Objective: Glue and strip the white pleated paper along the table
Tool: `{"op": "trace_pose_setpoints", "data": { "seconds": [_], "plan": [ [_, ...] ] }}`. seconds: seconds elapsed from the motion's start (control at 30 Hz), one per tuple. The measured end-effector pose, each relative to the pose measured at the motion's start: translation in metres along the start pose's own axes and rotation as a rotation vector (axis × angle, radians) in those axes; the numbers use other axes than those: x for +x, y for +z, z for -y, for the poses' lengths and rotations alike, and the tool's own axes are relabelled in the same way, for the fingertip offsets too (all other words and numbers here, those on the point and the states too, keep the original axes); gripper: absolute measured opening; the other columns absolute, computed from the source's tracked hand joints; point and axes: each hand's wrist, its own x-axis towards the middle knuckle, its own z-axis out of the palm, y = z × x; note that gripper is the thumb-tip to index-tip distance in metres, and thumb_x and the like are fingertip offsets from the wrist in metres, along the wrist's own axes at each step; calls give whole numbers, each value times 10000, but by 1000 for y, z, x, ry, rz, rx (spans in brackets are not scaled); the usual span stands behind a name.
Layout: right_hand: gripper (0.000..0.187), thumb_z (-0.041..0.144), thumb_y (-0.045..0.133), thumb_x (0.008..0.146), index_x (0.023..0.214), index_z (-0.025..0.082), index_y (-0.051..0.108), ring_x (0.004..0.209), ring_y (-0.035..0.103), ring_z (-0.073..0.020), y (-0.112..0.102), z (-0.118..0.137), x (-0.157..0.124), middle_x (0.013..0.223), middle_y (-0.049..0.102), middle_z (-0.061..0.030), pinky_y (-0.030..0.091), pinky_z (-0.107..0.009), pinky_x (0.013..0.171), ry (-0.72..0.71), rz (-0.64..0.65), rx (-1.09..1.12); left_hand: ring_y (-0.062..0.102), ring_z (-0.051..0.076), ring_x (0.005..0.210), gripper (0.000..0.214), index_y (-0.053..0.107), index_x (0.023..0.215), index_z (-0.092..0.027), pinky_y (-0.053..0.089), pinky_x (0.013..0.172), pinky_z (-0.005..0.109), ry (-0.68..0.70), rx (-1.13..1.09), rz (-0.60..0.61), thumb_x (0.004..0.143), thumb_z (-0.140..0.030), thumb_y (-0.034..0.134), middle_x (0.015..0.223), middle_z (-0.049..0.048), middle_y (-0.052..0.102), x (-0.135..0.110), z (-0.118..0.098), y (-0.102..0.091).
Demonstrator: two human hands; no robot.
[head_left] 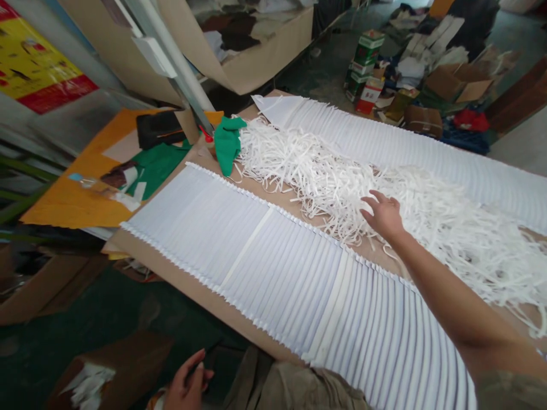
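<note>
My right hand (384,216) reaches over the table with its fingers apart and nothing held in them. Below and around it lies a long tangled heap of narrow white strips (316,165); whether the fingertips touch it I cannot tell. Nearer to me, a row of overlapping white fabric pieces (282,267) runs along the table, with a few cream-coloured ones among them. Down at the bottom edge, off the table, my left hand (188,384) is closed with its fingers curled; what it holds, if anything, is hidden.
A second overlapping white row (397,136) lies along the far side. Green cloth (228,142) sits at the heap's left end, beside a metal post (179,62). An orange sheet (85,176) covers the left surface. Cardboard boxes (459,82) stand on the floor behind.
</note>
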Motion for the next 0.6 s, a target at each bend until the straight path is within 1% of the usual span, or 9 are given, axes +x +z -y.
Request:
{"op": "trace_pose_setpoints", "data": {
  "seconds": [0.07, 0.13, 0.2, 0.27, 0.33, 0.4, 0.5, 0.53, 0.6],
  "plan": [
    [430, 351, 413, 1008, 1297, 186, 686, 1175, 584, -315, -3, 20, 0, 1369, 630, -176, 368, -513, 1078, -163, 24, 23, 727, 307, 724, 645, 719, 988, -167, 620, 704, 425, -29, 23, 0, 527, -617, 705, 694, 69, 706, -8, 6, 0],
    [422, 260, 389, 1004, 1272, 186, 707, 1193, 572, -289, 7, 43, 1, 1313, 670, -160, 396, -446, 1038, -355, 152, 51, 729, 309, 730, 615, 722, 983, -179, 619, 713, 425, -30, 41, -11, 550, -614, 685, 697, 64, 706, -16, 14, 1],
    [439, 219, 392, 995, 1334, 214, 672, 1324, 506, -286, 27, 60, 2, 1427, 627, -121, 372, -450, 1077, -490, 267, 42, 731, 309, 746, 587, 722, 1003, -190, 613, 704, 418, -12, 44, -49, 601, -613, 664, 707, 60, 708, -23, 22, 1],
    [459, 226, 411, 988, 1397, 242, 618, 1458, 390, -300, 49, 64, 4, 1544, 545, -77, 290, -513, 1162, -531, 338, -10, 731, 309, 748, 585, 717, 1045, -191, 600, 665, 409, -5, 45, -76, 647, -614, 648, 730, 63, 716, -29, 29, -2],
    [477, 241, 447, 970, 1426, 250, 588, 1520, 304, -319, 67, 50, 4, 1603, 481, -64, 187, -584, 1215, -483, 380, -92, 727, 316, 733, 628, 706, 1079, -183, 576, 598, 394, -34, 59, -59, 650, -637, 646, 749, 76, 720, -33, 35, -8],
    [509, 235, 484, 941, 1442, 250, 569, 1535, 278, -333, 75, 22, 3, 1620, 455, -76, 131, -626, 1227, -374, 384, -182, 726, 325, 736, 694, 690, 1109, -173, 556, 557, 380, -87, 72, -28, 629, -672, 648, 766, 88, 725, -36, 44, -16],
    [559, 213, 509, 911, 1467, 259, 535, 1534, 289, -330, 73, -19, -1, 1607, 470, -85, 155, -645, 1218, -253, 356, -263, 730, 319, 782, 732, 678, 1095, -167, 577, 609, 386, -125, 48, -21, 597, -703, 649, 828, 98, 740, -39, 60, -23],
    [567, 205, 518, 901, 1465, 265, 534, 1526, 307, -327, 70, -26, -3, 1606, 473, -80, 173, -646, 1212, -245, 358, -268, 731, 312, 793, 727, 678, 1080, -165, 588, 646, 394, -127, 35, -27, 593, -704, 646, 850, 98, 743, -41, 64, -23],
    [571, 192, 538, 881, 1445, 278, 549, 1489, 366, -324, 63, -27, -8, 1593, 491, -70, 205, -652, 1196, -261, 376, -257, 728, 300, 782, 725, 677, 1088, -161, 597, 694, 405, -139, 32, -15, 597, -694, 640, 850, 94, 744, -44, 70, -21]
  ]
}}
